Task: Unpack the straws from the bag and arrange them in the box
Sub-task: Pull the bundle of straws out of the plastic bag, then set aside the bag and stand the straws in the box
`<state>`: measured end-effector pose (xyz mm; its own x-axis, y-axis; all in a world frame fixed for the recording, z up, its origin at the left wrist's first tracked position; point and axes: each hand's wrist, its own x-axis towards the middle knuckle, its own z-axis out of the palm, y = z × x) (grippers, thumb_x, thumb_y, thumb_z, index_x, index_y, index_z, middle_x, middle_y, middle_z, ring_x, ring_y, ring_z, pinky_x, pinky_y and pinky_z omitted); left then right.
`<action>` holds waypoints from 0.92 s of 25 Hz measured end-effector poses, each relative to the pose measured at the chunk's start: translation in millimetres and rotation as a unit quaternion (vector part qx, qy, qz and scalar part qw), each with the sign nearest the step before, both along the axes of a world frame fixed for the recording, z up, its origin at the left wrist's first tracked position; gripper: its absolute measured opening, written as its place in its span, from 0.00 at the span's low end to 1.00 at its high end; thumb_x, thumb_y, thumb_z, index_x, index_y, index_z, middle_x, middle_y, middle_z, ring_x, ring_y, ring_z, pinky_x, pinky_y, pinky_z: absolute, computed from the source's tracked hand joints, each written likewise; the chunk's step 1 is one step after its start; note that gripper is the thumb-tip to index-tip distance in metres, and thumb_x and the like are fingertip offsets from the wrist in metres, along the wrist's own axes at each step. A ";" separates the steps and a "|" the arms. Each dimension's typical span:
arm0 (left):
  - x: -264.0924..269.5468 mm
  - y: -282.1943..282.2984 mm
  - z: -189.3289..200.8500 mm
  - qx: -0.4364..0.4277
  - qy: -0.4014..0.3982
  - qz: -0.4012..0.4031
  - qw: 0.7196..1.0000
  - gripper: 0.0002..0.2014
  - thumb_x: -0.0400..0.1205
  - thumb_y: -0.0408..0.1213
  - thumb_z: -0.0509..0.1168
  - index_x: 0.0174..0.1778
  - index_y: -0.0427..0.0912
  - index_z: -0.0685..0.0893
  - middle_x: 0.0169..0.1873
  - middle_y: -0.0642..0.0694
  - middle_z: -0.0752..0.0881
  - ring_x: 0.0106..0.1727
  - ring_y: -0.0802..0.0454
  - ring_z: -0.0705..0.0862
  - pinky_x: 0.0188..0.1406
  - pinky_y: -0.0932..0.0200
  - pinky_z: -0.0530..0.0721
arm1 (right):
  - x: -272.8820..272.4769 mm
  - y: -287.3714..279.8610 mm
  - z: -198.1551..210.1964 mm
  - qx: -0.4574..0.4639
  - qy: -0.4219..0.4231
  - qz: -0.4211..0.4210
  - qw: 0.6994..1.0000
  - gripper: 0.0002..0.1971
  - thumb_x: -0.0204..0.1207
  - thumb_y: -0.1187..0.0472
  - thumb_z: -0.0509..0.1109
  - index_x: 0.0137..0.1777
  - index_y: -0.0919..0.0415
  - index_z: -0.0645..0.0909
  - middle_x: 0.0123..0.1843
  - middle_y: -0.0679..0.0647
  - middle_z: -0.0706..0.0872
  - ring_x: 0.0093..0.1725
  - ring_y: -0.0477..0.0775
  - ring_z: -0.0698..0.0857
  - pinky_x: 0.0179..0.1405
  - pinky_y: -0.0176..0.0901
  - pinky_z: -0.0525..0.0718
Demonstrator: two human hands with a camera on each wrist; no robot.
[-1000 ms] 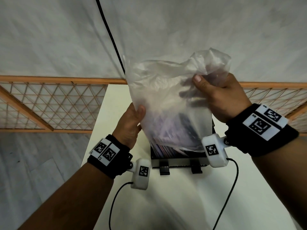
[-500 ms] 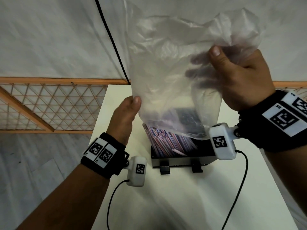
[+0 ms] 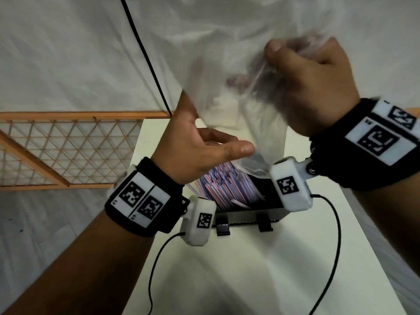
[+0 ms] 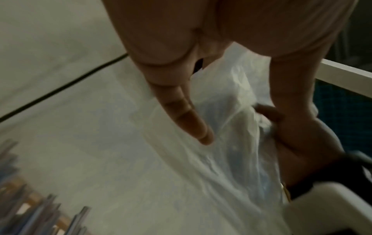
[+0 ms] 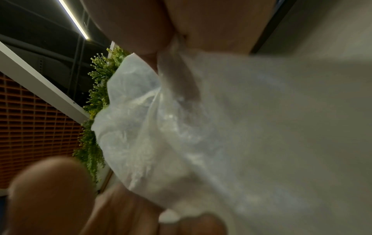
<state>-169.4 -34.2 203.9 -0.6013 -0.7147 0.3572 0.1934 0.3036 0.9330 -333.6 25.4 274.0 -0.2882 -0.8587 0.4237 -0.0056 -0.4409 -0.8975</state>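
White table (image 3: 261,269) before a wooden lattice fence (image 3: 68,151), one black box (image 3: 270,201) holding many striped straws (image 3: 227,189), one clear plastic bag (image 3: 227,87) above it, right hand (image 3: 313,87) clenching the bag, left hand (image 3: 200,146) loose-fingered beside it, two hands.

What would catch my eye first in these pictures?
Probably the thin plastic bag, lifted high and bunched in the right hand. Below it, striped straws stand leaning in a dark box on the white table, while the left hand hovers beside the bag's lower end.
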 end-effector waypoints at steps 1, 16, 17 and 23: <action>-4.1 2.4 1.7 -0.023 -0.006 0.018 1.000 0.36 0.65 0.30 0.84 0.69 0.40 0.76 0.56 0.42 0.88 0.49 0.46 0.93 0.50 0.44 0.92 | 5.5 -2.4 -4.0 0.025 0.040 -0.007 0.999 0.14 0.80 0.72 0.64 0.32 0.76 0.78 0.29 0.63 0.79 0.30 0.60 0.84 0.36 0.62 0.87; 31.3 5.1 9.2 -0.029 0.053 -0.019 0.998 0.46 0.69 0.26 0.79 0.80 0.44 0.60 0.56 0.36 0.86 0.47 0.39 0.88 0.42 0.49 0.87 | 12.1 4.7 -30.0 -0.007 0.482 -0.095 0.871 0.10 0.68 0.62 0.69 0.46 0.66 0.85 0.36 0.56 0.87 0.36 0.62 0.84 0.37 0.51 0.81; 32.1 5.8 8.1 -0.090 -0.001 0.013 0.996 0.45 0.69 0.30 0.81 0.79 0.45 0.64 0.54 0.43 0.86 0.44 0.44 0.85 0.39 0.55 0.84 | 11.8 2.1 -29.1 0.014 0.465 -0.096 0.880 0.08 0.70 0.61 0.67 0.41 0.67 0.84 0.33 0.58 0.85 0.34 0.62 0.82 0.35 0.54 0.80; 37.1 -6.2 2.9 -0.146 -0.024 0.196 0.970 0.05 0.79 0.35 0.75 0.49 0.39 0.90 0.44 0.46 0.92 0.46 0.49 0.90 0.45 0.50 0.89 | 18.2 3.3 -29.7 0.097 0.323 0.064 0.939 0.13 0.76 0.55 0.72 0.58 0.58 0.81 0.48 0.49 0.86 0.35 0.64 0.88 0.39 0.54 0.88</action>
<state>-132.3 -40.4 206.8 -0.3255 -0.7647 0.5561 -0.0316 0.5966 0.8019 -315.3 28.8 244.4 0.0858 -0.9480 0.3066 -0.5357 -0.3034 -0.7880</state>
